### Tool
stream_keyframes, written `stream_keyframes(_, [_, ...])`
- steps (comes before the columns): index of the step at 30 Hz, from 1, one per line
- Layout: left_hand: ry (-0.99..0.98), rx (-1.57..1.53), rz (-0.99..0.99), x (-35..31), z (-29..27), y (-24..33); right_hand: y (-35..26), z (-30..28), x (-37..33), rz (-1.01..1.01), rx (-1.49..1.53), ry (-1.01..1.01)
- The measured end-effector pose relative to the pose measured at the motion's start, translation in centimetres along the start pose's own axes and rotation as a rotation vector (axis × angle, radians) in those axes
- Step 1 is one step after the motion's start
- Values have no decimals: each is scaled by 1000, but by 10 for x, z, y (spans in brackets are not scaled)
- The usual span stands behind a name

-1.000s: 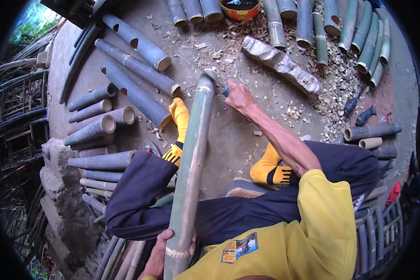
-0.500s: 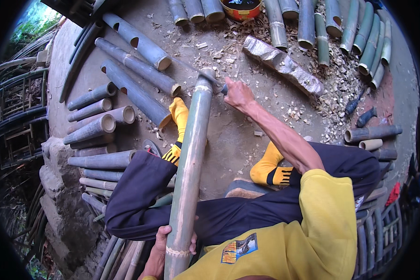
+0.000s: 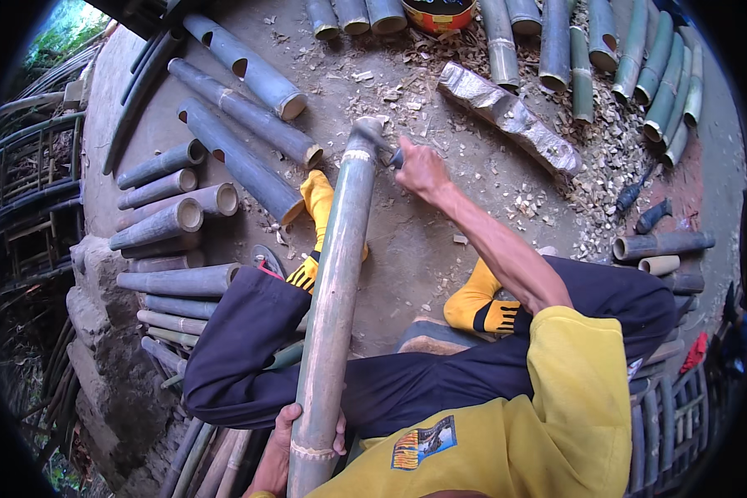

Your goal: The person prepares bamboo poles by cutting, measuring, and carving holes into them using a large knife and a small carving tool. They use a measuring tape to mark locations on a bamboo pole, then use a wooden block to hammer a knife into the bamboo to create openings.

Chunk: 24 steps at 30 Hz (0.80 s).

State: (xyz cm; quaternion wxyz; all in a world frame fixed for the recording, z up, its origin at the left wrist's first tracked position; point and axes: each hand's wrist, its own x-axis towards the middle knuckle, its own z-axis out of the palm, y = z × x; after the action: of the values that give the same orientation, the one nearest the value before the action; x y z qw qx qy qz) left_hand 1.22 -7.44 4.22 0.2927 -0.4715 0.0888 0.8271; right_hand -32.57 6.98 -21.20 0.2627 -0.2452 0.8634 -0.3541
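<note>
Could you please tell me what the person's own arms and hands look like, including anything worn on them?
The right hand and right forearm are bare, with no glove or watch, below a loose yellow short sleeve. The left hand is ungloved too; only a sliver of yellow cloth shows by that arm.

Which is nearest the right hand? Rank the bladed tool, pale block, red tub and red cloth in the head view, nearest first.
1. Bladed tool: gripped in the right hand.
2. Pale block: ahead, to the right.
3. Red tub: farther ahead, at the top edge.
4. Red cloth: far right, lower down.
</note>
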Motion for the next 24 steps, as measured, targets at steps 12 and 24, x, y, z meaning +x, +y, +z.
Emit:
stream_keyframes(12, [-100,58,7,2,-10,1,-14,13,-10,-89,0,22])
stream_keyframes(24, [-96,-108,53,5,-10,-6,-2,25,14,8,61,70])
